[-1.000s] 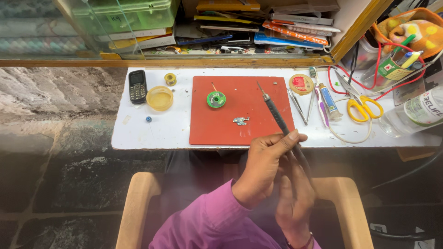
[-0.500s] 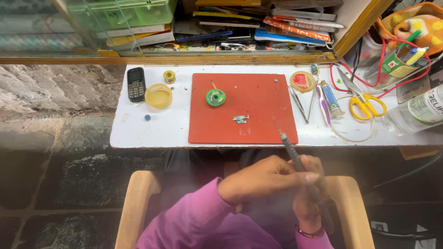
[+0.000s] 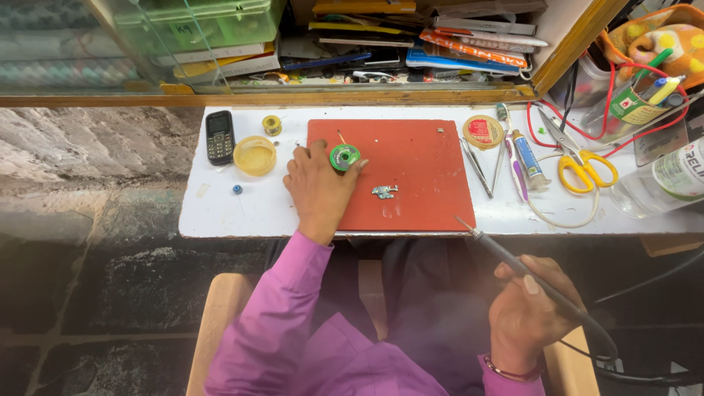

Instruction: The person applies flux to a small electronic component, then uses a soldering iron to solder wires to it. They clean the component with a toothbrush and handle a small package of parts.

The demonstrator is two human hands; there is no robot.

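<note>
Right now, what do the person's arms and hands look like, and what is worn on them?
Both arms wear long purple-pink sleeves. The left hand is bare, without rings. The right hand is bare too, with a thin dark bracelet at the wrist.

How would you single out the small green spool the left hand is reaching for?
Start at the red mat on the white shelf. Near the mat's upper left corner sits the green spool, at the left hand's fingertips. It is the only green ring there; the neighbouring yellow dish lies off the mat.

Left hand (image 3: 317,192) now on green spool (image 3: 344,157)
</note>
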